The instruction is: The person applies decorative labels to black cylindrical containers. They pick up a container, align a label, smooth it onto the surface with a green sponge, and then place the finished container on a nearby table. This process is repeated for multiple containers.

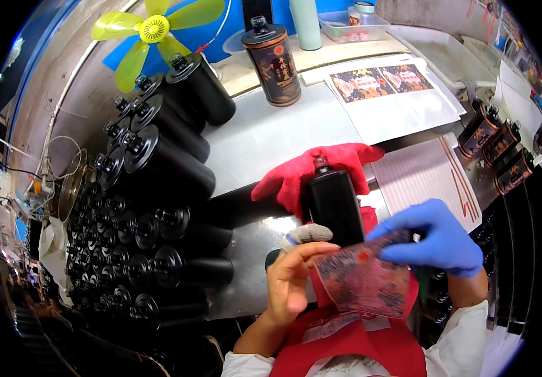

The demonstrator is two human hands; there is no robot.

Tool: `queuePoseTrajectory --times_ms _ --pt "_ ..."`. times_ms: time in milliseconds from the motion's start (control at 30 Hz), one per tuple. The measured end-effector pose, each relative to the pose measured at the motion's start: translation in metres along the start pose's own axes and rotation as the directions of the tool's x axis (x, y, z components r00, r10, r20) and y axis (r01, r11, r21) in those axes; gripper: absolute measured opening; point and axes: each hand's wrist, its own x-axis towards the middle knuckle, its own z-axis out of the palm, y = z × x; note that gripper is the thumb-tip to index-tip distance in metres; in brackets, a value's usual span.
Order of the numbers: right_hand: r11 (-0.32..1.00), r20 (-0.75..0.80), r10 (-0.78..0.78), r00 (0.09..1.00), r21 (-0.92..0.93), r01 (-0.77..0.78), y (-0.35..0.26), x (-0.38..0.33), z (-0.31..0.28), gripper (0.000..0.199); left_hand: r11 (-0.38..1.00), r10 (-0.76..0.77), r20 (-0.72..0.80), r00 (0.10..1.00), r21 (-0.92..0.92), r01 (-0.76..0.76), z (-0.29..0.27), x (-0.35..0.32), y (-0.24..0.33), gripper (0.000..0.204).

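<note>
Pinched near its upper corners by your left hand [288, 276] and gloved right hand [439, 242], the patterned film [365, 286] hangs just on your side of the black bottle [334, 204]. Uneven pull could crease it; a slipping grip might let it fold over.

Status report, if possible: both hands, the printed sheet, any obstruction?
Left hand, gloved right hand: holding printed sheet by upper part. Black bottle: beyond it, against red cloth. Sheet: no obstruction seen.
</note>
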Motion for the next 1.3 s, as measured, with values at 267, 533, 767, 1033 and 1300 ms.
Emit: queuePoseTrajectory --times_ms 267,533,767,1033,1300 --pt "0.919 -0.142 0.205 0.968 0.369 -0.140 0.060 0.057 0.004 0.020 0.983 0.004 -0.388 0.922 0.169 0.067 -0.011 0.033 -0.026 0.009" --pt "0.918 -0.233 0.210 0.949 0.380 -0.110 0.074 0.080 0.005 0.018 0.981 0.026 -0.464 0.886 0.180 0.065 -0.019 0.058 -0.031 0.008" --pt "0.895 -0.208 0.257 0.944 0.420 -0.151 0.076 0.088 -0.001 0.017 0.977 0.043 -0.482 0.875 0.203 0.064 -0.023 0.066 -0.036 0.007" --pt "0.880 -0.250 0.230 0.941 0.466 -0.091 0.083 0.091 0.004 0.014 0.988 -0.013 -0.483 0.875 0.127 0.084 -0.029 0.071 -0.044 0.007" --pt "0.973 -0.398 0.098 0.912 0.229 -0.004 0.080 0.096 0.011 0.012 0.946 0.096 -0.469 0.878 0.317 0.065 -0.020 0.074 -0.040 0.008"
